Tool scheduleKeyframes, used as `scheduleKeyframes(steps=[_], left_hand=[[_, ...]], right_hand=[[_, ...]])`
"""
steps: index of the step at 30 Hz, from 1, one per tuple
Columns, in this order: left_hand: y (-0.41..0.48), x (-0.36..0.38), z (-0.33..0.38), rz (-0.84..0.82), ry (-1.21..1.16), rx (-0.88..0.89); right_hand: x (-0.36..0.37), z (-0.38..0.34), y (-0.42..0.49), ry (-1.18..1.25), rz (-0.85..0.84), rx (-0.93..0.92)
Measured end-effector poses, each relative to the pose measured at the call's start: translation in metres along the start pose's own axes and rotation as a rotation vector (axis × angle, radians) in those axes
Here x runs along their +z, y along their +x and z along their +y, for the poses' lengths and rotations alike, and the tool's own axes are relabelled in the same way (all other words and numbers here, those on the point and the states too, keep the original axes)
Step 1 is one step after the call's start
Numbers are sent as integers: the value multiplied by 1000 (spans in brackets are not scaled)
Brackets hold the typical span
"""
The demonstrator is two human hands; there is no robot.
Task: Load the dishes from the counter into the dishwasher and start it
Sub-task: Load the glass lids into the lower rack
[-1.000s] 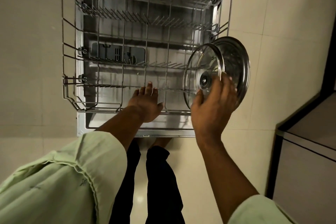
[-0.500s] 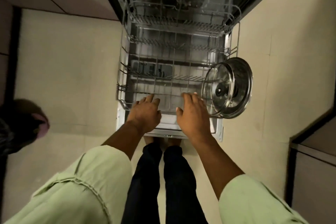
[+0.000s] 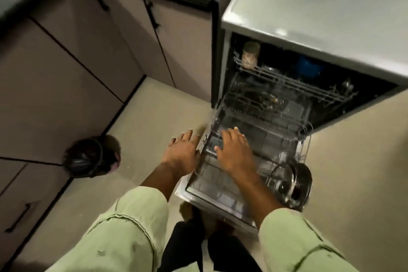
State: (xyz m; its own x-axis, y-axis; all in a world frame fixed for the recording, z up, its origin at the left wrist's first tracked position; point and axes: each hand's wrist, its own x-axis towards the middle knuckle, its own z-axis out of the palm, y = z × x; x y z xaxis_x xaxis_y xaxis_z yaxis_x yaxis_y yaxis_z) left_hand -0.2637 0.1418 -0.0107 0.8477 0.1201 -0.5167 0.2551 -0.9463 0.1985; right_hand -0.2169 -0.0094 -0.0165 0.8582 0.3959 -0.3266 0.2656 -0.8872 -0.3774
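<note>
Standing on edge in rack (image 3: 268,139), lids (image 3: 291,183); left hand (image 3: 181,154) and right hand (image 3: 234,153) spread

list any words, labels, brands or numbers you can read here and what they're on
No text can be read in this frame.
Jar in the upper rack: a pale patterned band, too blurred to tell whether it is lettering.
Dishwasher: no brand or panel marking can be made out.
Left sleeve: a small stitched mark, too small to read.
</note>
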Motion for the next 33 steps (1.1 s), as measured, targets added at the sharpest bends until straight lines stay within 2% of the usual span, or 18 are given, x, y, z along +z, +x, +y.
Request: scheduleKeyframes(steps=[8,16,20,22,28,33], left_hand=[[-31,-116,-69,301,-54,-79],[-46,-215,-197,492,-47,-67],[-50,-240,-243,498,-45,-88],[-49,-276,-311,539,-30,-91],[-30,-286,-348,545,-121,-89],[-10,-299,-373,518,-97,-57]], right_hand=[[-77,-126,39,-110,170,-262],[-105,-279,83,-161,299,-340],[-109,-336,103,-157,311,-350],[-107,-411,124,-157,356,-388],[-105,-447,149,-205,335,-411],[-106,-470,190,-204,349,-392]])
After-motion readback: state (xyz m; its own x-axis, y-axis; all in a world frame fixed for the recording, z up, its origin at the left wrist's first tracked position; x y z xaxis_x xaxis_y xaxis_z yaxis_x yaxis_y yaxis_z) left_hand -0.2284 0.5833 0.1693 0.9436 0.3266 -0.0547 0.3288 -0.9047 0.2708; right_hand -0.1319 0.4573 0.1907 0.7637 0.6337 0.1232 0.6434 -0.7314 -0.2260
